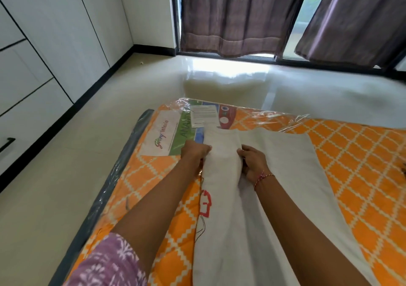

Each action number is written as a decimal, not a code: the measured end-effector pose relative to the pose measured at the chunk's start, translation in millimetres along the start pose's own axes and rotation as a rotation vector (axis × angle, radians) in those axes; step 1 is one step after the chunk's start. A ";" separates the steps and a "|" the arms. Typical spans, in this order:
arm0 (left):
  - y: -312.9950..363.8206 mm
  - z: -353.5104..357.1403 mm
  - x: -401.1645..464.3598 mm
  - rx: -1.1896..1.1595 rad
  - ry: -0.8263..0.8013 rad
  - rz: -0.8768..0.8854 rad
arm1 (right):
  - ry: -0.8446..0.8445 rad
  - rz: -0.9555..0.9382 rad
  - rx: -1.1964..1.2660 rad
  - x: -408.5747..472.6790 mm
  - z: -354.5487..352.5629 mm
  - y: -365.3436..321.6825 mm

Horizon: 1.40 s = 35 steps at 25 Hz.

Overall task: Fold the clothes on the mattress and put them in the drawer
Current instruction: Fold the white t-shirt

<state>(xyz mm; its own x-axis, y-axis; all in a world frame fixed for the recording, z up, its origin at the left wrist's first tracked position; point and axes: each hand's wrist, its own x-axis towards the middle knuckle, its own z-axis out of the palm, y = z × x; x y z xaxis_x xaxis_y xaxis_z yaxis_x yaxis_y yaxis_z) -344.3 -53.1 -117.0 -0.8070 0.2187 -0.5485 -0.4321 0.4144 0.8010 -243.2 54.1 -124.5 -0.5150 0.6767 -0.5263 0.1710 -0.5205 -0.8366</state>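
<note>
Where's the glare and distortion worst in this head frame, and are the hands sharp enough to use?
Head view: window light blows out the glossy floor; fisheye bends the wardrobe lines at left; plastic wrap on the mattress glints at its far edge; left hand and right hand on the white garment are slightly soft but readable.

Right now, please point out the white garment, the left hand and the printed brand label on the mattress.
white garment (222, 198), head view, on the raised fold between the hands.
left hand (194, 150), head view, on the back of the hand.
printed brand label (161, 137), head view, on the white panel with the logo.
</note>
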 end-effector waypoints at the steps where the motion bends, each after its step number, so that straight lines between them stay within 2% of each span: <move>1: 3.2 3.0 0.6 -0.032 -0.002 0.064 | -0.024 -0.027 0.031 2.0 -2.8 -4.1; 4: 3.7 5.0 4.5 -0.249 0.014 0.223 | -0.086 -0.127 0.080 7.3 -4.0 -10.6; 5: 1.3 4.5 5.5 -0.317 0.000 0.211 | -0.108 -0.133 0.053 7.9 -0.4 -10.3; 7: -4.9 2.2 6.4 -0.441 -0.107 0.076 | -0.159 -0.129 0.002 8.4 3.6 -9.9; 9: -9.2 -1.8 1.2 -0.459 -0.178 0.012 | -0.155 -0.189 -0.076 5.1 -1.9 -10.2; 13: -31.5 -10.1 -21.5 -0.147 -0.013 0.061 | 0.005 -0.384 -0.529 -39.6 -47.3 14.0; 16: -70.1 -18.7 -74.5 0.056 0.023 0.130 | 0.178 -0.477 -0.902 -105.2 -86.0 57.7; 18: -105.4 -29.4 -119.1 0.146 0.034 0.156 | 0.257 -0.413 -1.127 -149.9 -117.7 81.9; 20: -135.0 -40.7 -157.7 0.209 0.045 0.128 | 0.182 -0.275 -1.279 -180.1 -149.4 95.3; 22: -157.5 -49.4 -188.1 0.339 0.035 0.139 | -0.009 -0.186 -1.304 -198.6 -171.9 96.8; 24: -172.0 -54.7 -210.3 0.439 0.028 0.134 | -0.168 -0.270 -1.273 -209.8 -180.6 92.7; 25: -176.5 -55.3 -219.3 0.465 0.024 0.122 | -0.192 -0.346 -1.169 -215.8 -183.9 90.2; 28: -184.0 -54.9 -238.8 0.510 0.004 0.086 | -0.047 -0.539 -0.738 -242.1 -202.7 81.5; 31: -196.6 -54.1 -259.3 0.589 0.018 0.072 | 0.223 -0.636 -0.593 -262.9 -230.8 89.8; 32: -202.3 -54.4 -267.0 0.603 0.022 0.066 | 0.241 -0.571 -0.639 -264.2 -237.3 93.2; 33: -208.1 -55.3 -273.9 0.609 0.020 0.055 | 0.193 -0.427 -0.719 -262.7 -241.1 95.0; 35: -219.3 -56.7 -283.3 0.618 -0.014 0.039 | 0.012 -0.099 -0.782 -260.4 -245.6 95.1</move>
<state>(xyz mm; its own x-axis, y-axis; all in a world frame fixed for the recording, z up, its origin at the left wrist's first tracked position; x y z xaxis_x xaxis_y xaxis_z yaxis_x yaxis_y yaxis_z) -43.7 -256.0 -123.7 -0.8105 0.2538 -0.5279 -0.0857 0.8402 0.5355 113.5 -43.8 -104.4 -0.5505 0.7086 -0.4414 0.6682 0.0570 -0.7418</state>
